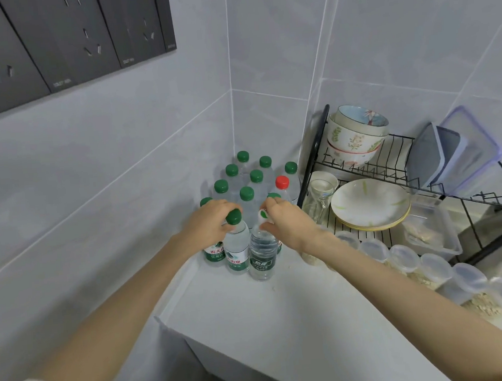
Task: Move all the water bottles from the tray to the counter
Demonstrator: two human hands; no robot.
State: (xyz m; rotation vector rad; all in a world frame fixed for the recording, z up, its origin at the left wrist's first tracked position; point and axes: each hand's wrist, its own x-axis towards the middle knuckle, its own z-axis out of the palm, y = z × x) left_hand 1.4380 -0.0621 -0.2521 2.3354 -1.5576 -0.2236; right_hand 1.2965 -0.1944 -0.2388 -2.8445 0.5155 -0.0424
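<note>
Water bottles on white surface, grey tiled walls, dish rack beside

The left bottle stands under the left hand, the right bottle under the right hand; the bottle cluster stands behind the fingers, the dish rack to their right.

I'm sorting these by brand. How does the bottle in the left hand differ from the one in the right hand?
The left-hand bottle has a green cap; the right-hand bottle has a white cap. The left-hand bottle's label is white and green; the right-hand bottle's is dark. Both are clear, upright, and gripped near the neck by the left hand and right hand.
</note>
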